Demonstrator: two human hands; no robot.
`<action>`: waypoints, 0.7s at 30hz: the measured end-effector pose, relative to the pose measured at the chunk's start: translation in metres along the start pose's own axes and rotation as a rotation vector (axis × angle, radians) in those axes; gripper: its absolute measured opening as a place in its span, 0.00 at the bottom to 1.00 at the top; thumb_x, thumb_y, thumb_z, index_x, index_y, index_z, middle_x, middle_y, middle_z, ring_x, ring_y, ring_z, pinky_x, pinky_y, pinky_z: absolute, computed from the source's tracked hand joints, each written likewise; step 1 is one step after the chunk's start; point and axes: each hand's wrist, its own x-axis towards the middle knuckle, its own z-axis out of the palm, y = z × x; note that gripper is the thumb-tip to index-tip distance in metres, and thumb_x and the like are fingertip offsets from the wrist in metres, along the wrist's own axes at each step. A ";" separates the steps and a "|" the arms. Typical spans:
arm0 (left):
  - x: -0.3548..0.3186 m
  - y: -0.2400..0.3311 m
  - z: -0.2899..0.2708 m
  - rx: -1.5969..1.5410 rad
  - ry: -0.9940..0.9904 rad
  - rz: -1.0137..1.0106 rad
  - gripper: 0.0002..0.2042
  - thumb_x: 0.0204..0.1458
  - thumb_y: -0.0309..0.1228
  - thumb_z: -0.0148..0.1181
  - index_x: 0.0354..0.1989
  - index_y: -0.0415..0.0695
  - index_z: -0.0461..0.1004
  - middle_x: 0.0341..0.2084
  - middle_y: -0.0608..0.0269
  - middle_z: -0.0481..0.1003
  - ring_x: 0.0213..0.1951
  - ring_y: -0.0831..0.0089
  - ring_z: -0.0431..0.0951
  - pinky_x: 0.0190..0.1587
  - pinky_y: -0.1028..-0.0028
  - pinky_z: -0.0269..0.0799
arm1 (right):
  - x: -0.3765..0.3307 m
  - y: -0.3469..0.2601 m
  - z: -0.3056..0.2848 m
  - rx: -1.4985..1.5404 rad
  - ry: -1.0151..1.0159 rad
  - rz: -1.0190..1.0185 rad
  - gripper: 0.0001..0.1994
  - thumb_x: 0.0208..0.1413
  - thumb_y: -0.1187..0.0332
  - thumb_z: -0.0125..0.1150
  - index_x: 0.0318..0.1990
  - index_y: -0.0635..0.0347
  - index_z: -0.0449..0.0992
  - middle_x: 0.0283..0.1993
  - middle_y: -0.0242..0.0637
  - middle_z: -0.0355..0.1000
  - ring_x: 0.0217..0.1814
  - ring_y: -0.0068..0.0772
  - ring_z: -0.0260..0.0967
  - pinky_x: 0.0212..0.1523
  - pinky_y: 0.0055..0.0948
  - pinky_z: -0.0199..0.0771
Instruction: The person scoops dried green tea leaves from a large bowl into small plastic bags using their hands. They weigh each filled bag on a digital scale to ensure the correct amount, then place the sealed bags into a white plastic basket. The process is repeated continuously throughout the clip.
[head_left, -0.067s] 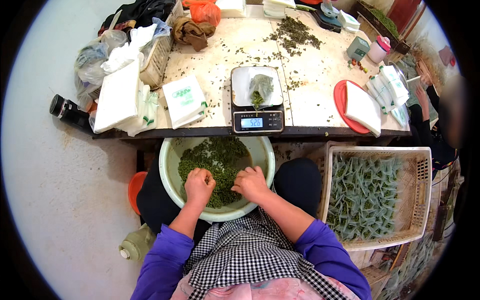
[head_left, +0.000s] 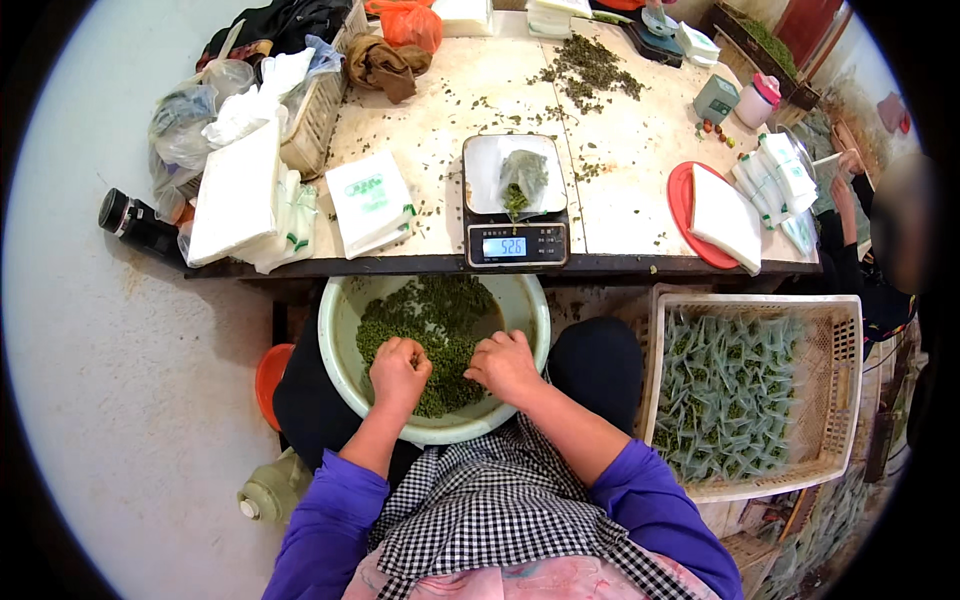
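A pale green basin [head_left: 447, 435] sits between my knees, partly filled with small green leafy bits [head_left: 455, 350]. Over its near left part, my left hand [head_left: 401, 370] is closed with fingertips pinched together. My right hand [head_left: 505, 365] is at the right side of the basin, fingers curled and closed, just above the bits. What either hand pinches is hidden or too small to name. On the table ahead stands a digital scale [head_left: 517, 245], with an open clear bag [head_left: 523, 178] of the green bits lying on its pan.
Stacks of flat bags [head_left: 368, 205] lie left of the scale; a red plate [head_left: 683, 210] is at the right. A plastic crate [head_left: 840, 390] holds many filled bags. Loose leaf bits [head_left: 590, 72] are scattered across the table. Another person's hand [head_left: 842, 190] shows far right.
My right hand has shifted very slightly within the basin. My left hand and the bag on the scale look the same.
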 end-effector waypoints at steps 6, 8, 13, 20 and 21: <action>0.003 0.002 -0.002 -0.090 -0.007 -0.017 0.05 0.37 0.22 0.63 0.23 0.42 0.74 0.22 0.59 0.71 0.26 0.61 0.73 0.30 0.64 0.70 | 0.033 0.014 -0.046 0.019 0.523 -0.102 0.08 0.43 0.66 0.71 0.26 0.55 0.77 0.36 0.33 0.71 0.46 0.38 0.67 0.51 0.43 0.60; 0.002 0.002 0.000 -0.123 0.012 -0.019 0.04 0.39 0.21 0.63 0.24 0.42 0.74 0.20 0.60 0.70 0.24 0.65 0.72 0.28 0.68 0.69 | 0.058 0.019 -0.080 -0.100 0.758 -0.104 0.08 0.43 0.67 0.71 0.25 0.56 0.76 0.39 0.33 0.71 0.49 0.38 0.67 0.51 0.44 0.59; 0.000 0.002 0.002 -0.516 0.014 -0.171 0.03 0.47 0.20 0.61 0.26 0.40 0.74 0.22 0.66 0.70 0.22 0.79 0.67 0.27 0.78 0.65 | 0.116 0.036 -0.125 -0.398 0.935 0.038 0.08 0.46 0.65 0.70 0.32 0.56 0.80 0.47 0.34 0.72 0.59 0.42 0.63 0.57 0.48 0.56; 0.014 0.001 -0.005 -1.267 -0.111 -0.532 0.01 0.55 0.23 0.60 0.33 0.41 0.74 0.25 0.73 0.71 0.26 0.85 0.66 0.31 0.82 0.63 | 0.062 0.002 -0.069 0.212 0.569 -0.082 0.12 0.51 0.68 0.68 0.43 0.61 0.79 0.48 0.39 0.74 0.46 0.41 0.71 0.51 0.38 0.67; 0.013 0.002 -0.007 -1.306 -0.112 -0.540 0.02 0.55 0.23 0.60 0.33 0.40 0.74 0.24 0.74 0.70 0.26 0.87 0.65 0.31 0.83 0.62 | 0.053 -0.001 -0.044 0.495 0.479 0.028 0.13 0.52 0.68 0.68 0.45 0.62 0.79 0.47 0.39 0.75 0.45 0.37 0.71 0.50 0.35 0.69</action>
